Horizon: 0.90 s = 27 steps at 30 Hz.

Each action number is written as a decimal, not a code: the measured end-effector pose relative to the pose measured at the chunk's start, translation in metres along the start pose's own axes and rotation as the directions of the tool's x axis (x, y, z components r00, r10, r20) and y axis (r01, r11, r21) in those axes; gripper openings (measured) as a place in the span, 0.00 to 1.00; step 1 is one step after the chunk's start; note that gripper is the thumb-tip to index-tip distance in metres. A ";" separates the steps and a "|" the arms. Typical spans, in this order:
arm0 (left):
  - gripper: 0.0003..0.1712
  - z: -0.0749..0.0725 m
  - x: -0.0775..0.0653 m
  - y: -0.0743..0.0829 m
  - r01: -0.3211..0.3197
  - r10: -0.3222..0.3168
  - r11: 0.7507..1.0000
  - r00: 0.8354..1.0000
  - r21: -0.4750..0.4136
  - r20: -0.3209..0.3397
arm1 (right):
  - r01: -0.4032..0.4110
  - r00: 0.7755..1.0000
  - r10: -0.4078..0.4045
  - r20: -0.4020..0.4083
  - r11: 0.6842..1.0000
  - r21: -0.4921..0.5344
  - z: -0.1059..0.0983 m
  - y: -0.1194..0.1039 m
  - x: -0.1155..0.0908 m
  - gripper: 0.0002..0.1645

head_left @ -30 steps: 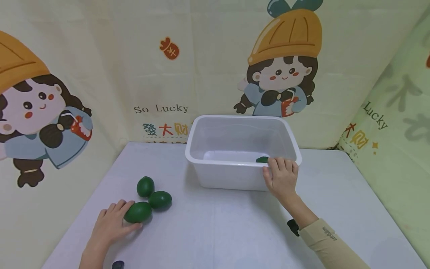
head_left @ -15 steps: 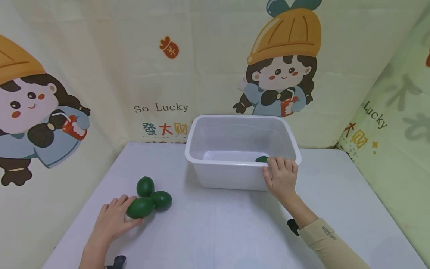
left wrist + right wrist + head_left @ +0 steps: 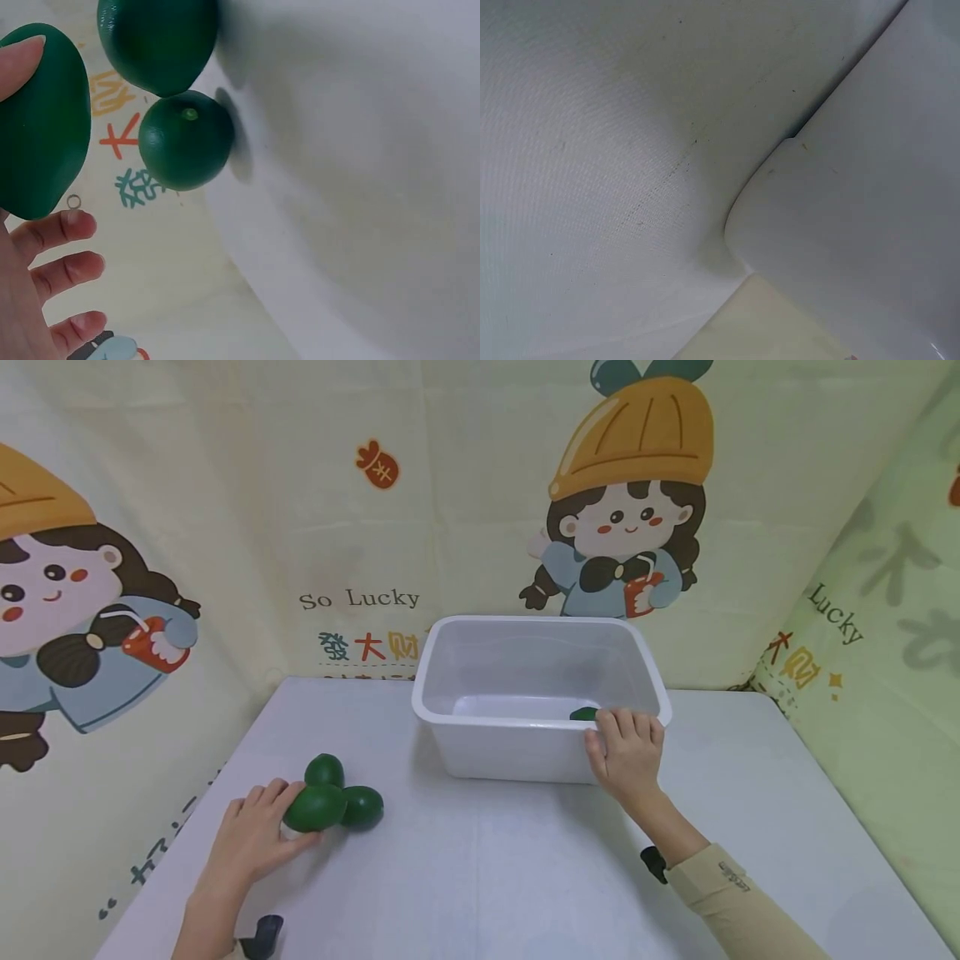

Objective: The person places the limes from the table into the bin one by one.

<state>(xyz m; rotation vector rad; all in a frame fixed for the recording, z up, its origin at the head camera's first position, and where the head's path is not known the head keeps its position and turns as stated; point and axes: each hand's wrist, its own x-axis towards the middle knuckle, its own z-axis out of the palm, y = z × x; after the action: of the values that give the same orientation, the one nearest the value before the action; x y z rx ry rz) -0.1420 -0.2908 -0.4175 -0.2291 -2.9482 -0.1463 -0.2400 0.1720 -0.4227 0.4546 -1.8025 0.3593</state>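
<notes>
At the left of the table (image 3: 465,885), the left hand (image 3: 251,835) holds 1 green fruit (image 3: 317,809), long axis roughly sideways, near 2 more fruits (image 3: 364,808); the white bin (image 3: 517,752), gripped by the right hand (image 3: 628,756), stands farther back to its right.

A pale cloth (image 3: 480,510) printed with 2 orange-hatted cartoon figures (image 3: 628,522) hangs behind and beside the white table (image 3: 480,877).

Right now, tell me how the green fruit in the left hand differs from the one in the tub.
The held fruit is in the left hand, outside the tub; the other fruit is inside it. In the head view, the held fruit is mostly visible, while the other fruit shows only a sliver above the tub's front rim. Both are dark green.
</notes>
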 end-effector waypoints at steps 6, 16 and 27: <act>0.41 -0.006 0.006 0.004 -0.012 0.012 1.000 1.000 0.000 -0.027 | -0.002 1.000 0.002 0.003 1.000 -0.001 0.000 0.000 0.000 0.20; 0.40 -0.013 0.015 0.007 -0.023 0.022 1.000 0.997 -0.016 -0.068 | -0.003 1.000 0.003 0.010 1.000 -0.002 -0.001 -0.001 0.001 0.20; 0.38 -0.025 0.033 0.009 -0.078 0.076 0.997 0.981 -0.002 -0.179 | -0.003 1.000 0.003 0.015 1.000 -0.018 0.002 -0.001 0.001 0.20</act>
<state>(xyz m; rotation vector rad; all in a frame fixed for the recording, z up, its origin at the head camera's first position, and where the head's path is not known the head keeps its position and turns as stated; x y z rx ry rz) -0.1682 -0.2797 -0.3859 -0.3140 -2.7557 -0.1614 -0.2413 0.1700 -0.4221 0.4432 -1.8198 0.3420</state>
